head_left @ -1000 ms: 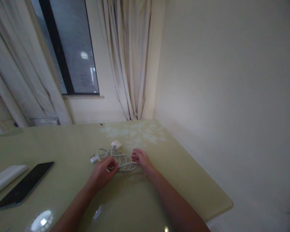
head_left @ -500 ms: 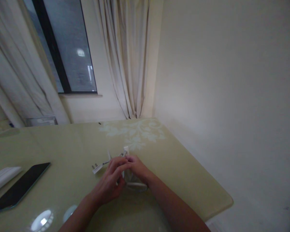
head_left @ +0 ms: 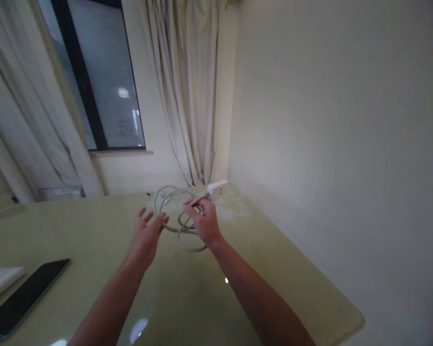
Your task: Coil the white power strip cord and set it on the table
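Observation:
A pale extension cord hangs in loose loops over the table, its cable (head_left: 192, 249) curling between my hands. My right hand (head_left: 206, 222) is closed around the cable just below the white socket block (head_left: 217, 190), which points up and to the right with its outlet holes showing. My left hand (head_left: 146, 236) is at the left side of the loops with its fingers spread. Its thumb side touches or nearly touches the outer loop. I cannot make out the plug clearly among the loops.
A black flat tablet-like object (head_left: 25, 300) lies on the glossy greenish table (head_left: 274, 269) at the left, beside a white long object (head_left: 2, 283). A bare wall (head_left: 328, 144) runs along the right. Curtains (head_left: 187, 96) and a window (head_left: 104, 72) are behind the table.
Both hands have risen and moved farther away, lifting the cord. They have drawn apart, the left fingers have spread, and the loops and socket block now show.

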Motion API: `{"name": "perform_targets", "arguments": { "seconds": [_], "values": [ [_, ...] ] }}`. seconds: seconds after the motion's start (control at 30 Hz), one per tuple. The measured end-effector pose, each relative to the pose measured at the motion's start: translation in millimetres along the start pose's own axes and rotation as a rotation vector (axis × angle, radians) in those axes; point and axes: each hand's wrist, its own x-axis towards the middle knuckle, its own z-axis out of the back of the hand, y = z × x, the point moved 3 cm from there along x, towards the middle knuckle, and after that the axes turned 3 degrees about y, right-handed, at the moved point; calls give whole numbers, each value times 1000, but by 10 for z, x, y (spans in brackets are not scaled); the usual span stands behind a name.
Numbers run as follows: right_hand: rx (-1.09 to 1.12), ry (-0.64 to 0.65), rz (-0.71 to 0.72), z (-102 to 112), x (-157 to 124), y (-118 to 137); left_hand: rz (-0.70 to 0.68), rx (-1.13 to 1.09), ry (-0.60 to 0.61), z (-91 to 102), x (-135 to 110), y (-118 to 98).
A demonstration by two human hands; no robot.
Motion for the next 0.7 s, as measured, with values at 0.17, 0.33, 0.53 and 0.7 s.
{"name": "perform_targets", "arguments": {
  "seconds": [0.17,0.33,0.53,0.7],
  "values": [
    [-3,45,61,36,155,236,223,-292,244,-268,7,-87],
    [-84,-8,-12,214,176,368,15,-325,261,-405,-146,-159],
    [-304,-127,178,359,149,637,-152,-235,196,-389,-264,-374],
    [-373,-136,394,383,88,794,-85,-352,186,-371,-301,-563]
  ]
}}
